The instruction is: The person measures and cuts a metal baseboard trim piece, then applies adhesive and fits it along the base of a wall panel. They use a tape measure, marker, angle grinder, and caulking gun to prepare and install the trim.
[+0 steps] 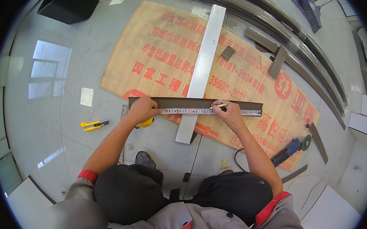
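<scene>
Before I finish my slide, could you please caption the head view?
Left grip holds a tape measure along a brown strip; right grip holds a pencil at the tape's edge.

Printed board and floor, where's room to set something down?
Bare: the board left of the silver bar, beyond the brown strip; floor left of the yellow pliers. Crowded: that strip, with both hands and tape measure; the board's right side, with grinder and offcuts.

Left hand holds tape measure against brown strip; right hand holds pencil.
</scene>
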The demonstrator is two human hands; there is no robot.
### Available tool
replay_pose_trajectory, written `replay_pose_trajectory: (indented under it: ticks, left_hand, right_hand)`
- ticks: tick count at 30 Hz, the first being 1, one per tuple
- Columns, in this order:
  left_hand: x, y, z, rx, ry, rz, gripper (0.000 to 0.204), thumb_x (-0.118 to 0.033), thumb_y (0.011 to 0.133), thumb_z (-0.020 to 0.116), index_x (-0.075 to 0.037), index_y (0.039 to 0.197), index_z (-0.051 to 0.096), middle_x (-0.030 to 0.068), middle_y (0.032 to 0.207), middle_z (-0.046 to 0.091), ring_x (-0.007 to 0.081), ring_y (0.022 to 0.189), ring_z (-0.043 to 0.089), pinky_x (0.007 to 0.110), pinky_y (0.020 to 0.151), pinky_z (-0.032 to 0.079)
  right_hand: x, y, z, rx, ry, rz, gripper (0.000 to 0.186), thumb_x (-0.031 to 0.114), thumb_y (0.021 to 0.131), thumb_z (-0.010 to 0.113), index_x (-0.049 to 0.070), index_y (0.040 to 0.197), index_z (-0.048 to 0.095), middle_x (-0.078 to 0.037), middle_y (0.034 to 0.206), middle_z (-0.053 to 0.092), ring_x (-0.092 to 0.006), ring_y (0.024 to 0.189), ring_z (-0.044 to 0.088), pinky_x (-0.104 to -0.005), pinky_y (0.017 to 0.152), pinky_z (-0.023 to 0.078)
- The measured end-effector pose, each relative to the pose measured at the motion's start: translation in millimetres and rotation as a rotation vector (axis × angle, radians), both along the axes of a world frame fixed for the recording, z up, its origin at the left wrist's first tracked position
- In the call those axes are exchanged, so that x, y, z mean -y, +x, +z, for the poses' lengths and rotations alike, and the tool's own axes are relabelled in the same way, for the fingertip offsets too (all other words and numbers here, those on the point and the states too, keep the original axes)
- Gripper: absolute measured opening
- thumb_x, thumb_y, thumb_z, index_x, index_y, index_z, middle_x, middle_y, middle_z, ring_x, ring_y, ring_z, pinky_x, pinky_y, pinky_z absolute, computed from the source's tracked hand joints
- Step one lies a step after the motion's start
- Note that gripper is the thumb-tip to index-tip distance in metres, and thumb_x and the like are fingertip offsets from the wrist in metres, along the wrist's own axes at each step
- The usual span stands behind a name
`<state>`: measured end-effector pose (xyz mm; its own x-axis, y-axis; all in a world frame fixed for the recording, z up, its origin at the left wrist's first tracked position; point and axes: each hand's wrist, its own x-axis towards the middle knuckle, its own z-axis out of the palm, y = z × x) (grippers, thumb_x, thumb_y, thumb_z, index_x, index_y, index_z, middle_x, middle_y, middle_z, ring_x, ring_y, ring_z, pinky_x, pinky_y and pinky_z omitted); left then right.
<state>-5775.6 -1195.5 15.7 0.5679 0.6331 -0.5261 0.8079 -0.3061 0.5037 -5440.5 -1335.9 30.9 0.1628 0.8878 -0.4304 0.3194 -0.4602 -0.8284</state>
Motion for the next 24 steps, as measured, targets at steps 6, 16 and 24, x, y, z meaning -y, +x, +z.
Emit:
replay_pose_trajectory:
  ticks: [6, 16, 24]
  left_hand:
    - [-0.2, -1.8, -3.8, 0.016, -0.005, 0.003, 0.032, -0.036, 0.080, 0.075, -0.004, 0.080, 0.077, 0.0181, 0.071, 0.066, 0.0338, 0.070, 0.065, 0.045, 0.066, 0.050]
    - [-0.4, -2.7, -2.9, 0.038, 0.004, 0.006, 0.031, -0.034, 0.078, 0.075, -0.003, 0.078, 0.076, 0.0192, 0.069, 0.065, 0.0341, 0.067, 0.064, 0.045, 0.065, 0.050]
    - [-0.4, -1.0, -1.1, 0.045, 0.002, 0.008, 0.032, -0.034, 0.079, 0.075, -0.002, 0.077, 0.075, 0.0193, 0.068, 0.065, 0.0347, 0.068, 0.064, 0.045, 0.065, 0.050]
  right_hand:
    - [0.3, 0.8, -3.1, 0.015, 0.013, 0.012, 0.026, 0.025, 0.089, 0.068, 0.002, 0.099, 0.074, -0.005, 0.080, 0.072, -0.0093, 0.073, 0.064, -0.0257, 0.071, 0.051]
    - [0.0, 1.2, -6.9, -0.005, 0.022, 0.016, 0.026, 0.025, 0.089, 0.068, 0.002, 0.099, 0.075, -0.005, 0.081, 0.073, -0.0096, 0.073, 0.064, -0.0258, 0.071, 0.051]
    - [-0.3, 0.1, -3.7, -0.010, 0.035, 0.012, 0.026, 0.025, 0.090, 0.068, 0.002, 0.099, 0.074, -0.004, 0.079, 0.071, -0.0093, 0.072, 0.062, -0.0255, 0.071, 0.050]
